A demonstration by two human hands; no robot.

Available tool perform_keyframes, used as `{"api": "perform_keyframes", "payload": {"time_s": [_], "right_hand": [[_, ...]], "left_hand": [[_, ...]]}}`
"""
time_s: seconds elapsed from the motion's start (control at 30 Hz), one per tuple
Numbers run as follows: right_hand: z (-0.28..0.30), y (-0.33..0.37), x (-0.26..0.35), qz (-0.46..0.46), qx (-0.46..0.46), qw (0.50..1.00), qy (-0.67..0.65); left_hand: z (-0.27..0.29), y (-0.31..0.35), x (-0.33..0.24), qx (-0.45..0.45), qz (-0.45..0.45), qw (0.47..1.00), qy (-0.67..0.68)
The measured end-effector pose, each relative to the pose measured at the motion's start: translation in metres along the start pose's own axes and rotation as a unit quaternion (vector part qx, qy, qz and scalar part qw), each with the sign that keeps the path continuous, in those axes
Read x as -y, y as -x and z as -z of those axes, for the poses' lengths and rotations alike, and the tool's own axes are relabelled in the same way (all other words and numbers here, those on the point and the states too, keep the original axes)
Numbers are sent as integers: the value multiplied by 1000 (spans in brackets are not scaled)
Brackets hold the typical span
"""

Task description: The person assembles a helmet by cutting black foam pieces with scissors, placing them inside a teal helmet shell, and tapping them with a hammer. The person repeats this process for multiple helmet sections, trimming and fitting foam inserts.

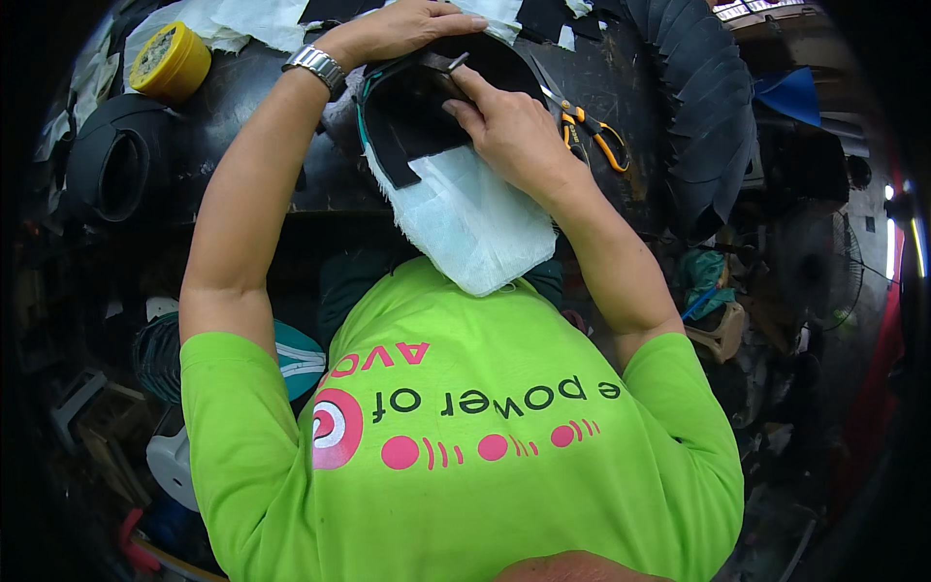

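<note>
A black curved, cap-like piece (383, 136) lies on the dark worktable in front of me, its left edge showing teal. White frayed cloth (475, 223) extends from it over the table's near edge towards my shirt. My left hand (402, 27) rests across the piece's far side with its fingers stretched out to the right; a metal watch is on that wrist. Inside the curve, my right hand (519, 131) is closed with thumb and forefinger on a small dark tool with a metal end (457, 64). Most of that tool is hidden, so its kind is unclear.
Scissors with orange and black handles (596, 131) lie just right of my right hand. A yellow tub (173, 63) and a black rounded piece (116, 160) are at the left. Overlapping black curved pieces (703, 116) line the right. White cloth scraps (257, 21) lie behind.
</note>
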State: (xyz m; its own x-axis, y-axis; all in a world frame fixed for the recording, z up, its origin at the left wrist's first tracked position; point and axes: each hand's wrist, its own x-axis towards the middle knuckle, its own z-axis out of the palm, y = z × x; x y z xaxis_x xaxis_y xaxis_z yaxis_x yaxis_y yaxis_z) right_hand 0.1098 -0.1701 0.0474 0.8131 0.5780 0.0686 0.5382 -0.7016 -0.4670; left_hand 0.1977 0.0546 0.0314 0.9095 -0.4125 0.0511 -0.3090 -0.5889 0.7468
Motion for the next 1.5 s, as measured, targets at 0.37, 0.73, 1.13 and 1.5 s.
{"api": "perform_keyframes", "payload": {"time_s": [0.37, 0.73, 1.13, 1.5], "right_hand": [[17, 17, 18, -4, -3, 1000, 21], [17, 67, 10, 5, -87, 990, -114], [7, 78, -20, -27, -34, 999, -20], [-9, 51, -24, -83, -104, 990, 48]], "left_hand": [[4, 11, 9, 51, -19, 998, -12], [11, 14, -35, 77, 53, 986, -137], [-11, -14, -30, 115, 55, 926, -357], [-11, -7, -10, 63, 9, 958, -278]]}}
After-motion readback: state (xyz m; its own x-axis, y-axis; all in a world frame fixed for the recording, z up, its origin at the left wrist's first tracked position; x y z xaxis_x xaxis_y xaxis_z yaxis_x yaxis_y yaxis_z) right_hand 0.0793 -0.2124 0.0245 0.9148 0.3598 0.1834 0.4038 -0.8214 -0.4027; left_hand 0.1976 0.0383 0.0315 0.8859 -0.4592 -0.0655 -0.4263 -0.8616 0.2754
